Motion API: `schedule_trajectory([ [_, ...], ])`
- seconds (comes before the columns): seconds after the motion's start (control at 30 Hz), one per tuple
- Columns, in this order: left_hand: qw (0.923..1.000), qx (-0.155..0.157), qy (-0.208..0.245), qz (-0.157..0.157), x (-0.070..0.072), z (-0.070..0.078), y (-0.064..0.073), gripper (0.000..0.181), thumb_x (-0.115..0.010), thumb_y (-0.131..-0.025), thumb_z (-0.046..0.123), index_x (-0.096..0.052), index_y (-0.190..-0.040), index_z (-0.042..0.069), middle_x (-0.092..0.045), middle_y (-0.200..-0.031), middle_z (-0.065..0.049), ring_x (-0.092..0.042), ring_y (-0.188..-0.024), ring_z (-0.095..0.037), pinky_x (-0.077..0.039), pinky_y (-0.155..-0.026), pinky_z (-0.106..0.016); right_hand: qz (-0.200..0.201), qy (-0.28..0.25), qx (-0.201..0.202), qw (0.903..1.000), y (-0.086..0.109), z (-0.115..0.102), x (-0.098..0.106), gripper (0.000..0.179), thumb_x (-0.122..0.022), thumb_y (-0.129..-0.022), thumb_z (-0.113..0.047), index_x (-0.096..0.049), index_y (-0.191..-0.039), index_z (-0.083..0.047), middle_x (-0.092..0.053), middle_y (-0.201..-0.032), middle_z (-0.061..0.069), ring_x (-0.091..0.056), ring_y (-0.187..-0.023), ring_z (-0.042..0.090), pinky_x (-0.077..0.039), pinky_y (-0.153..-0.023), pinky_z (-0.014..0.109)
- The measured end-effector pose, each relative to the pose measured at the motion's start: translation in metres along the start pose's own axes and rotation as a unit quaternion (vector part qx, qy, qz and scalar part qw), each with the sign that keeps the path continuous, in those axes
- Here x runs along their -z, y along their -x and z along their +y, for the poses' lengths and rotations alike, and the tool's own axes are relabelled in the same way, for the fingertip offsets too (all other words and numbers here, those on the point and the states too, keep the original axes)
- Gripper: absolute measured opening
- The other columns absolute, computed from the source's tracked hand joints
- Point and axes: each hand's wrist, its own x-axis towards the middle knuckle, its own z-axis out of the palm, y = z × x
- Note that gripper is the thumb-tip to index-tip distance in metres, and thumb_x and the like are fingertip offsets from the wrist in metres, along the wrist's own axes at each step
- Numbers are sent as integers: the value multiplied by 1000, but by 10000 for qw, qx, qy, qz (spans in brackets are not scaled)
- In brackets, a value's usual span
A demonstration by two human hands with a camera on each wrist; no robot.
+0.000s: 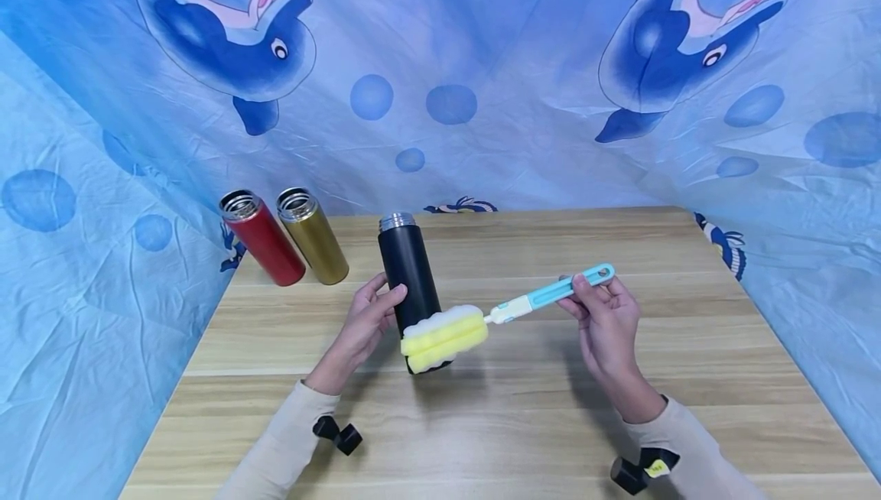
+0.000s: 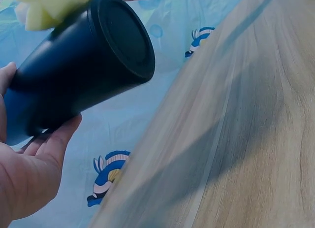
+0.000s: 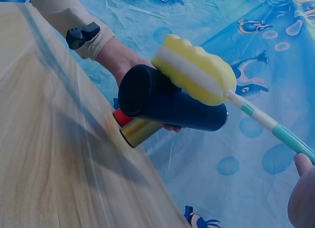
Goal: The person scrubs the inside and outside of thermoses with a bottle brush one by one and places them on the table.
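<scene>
My left hand grips a black thermos bottle around its body and holds it tilted above the table, its bare metal neck pointing away from me. In the left wrist view the bottle's round base faces the camera. My right hand pinches the teal-and-white handle of a bottle brush. The yellow and white sponge head lies across the lower part of the bottle, on its outside. Whether sponge and bottle touch, I cannot tell.
A red bottle and a gold bottle stand uncapped side by side at the table's back left. The wooden table is bordered by blue cloth with dolphin prints at the back and sides.
</scene>
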Motion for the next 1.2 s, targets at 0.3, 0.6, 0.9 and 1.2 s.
schedule_trajectory([
  [0.3,9996,119,-49,262,-4,-2,2,40,-60,-98,7,-51,-133,-11,-77,-101,0,-74,-88,-13,-60,-77,-25,94,-49,42,9999,-3,1,-2,9,-63,-93,14,-59,-98,7,-76,-82,18,-76,-70,22,-61,-65,29],
  [0.6,9994,152,31,317,-8,-3,3,38,-62,-97,8,-53,-131,-8,-76,-96,0,-71,-77,-10,-60,-69,-24,130,-168,135,9997,-7,0,-4,11,-64,-92,13,-58,-99,8,-75,-84,21,-76,-70,22,-61,-65,29],
  [0.9,9997,208,-99,-14,-9,-6,4,41,-59,-99,9,-49,-134,-11,-75,-95,-2,-71,-76,-12,-61,-70,-27,189,-137,164,9996,-9,-2,-5,12,-65,-92,13,-57,-101,9,-75,-85,22,-76,-72,23,-61,-65,28],
  [1.2,9984,36,158,-544,-8,-6,5,44,-56,-98,8,-45,-135,-13,-75,-102,-7,-75,-83,-17,-62,-76,-31,262,-86,198,9994,-11,-3,-6,12,-66,-92,12,-57,-100,10,-75,-85,22,-76,-72,23,-61,-64,29],
])
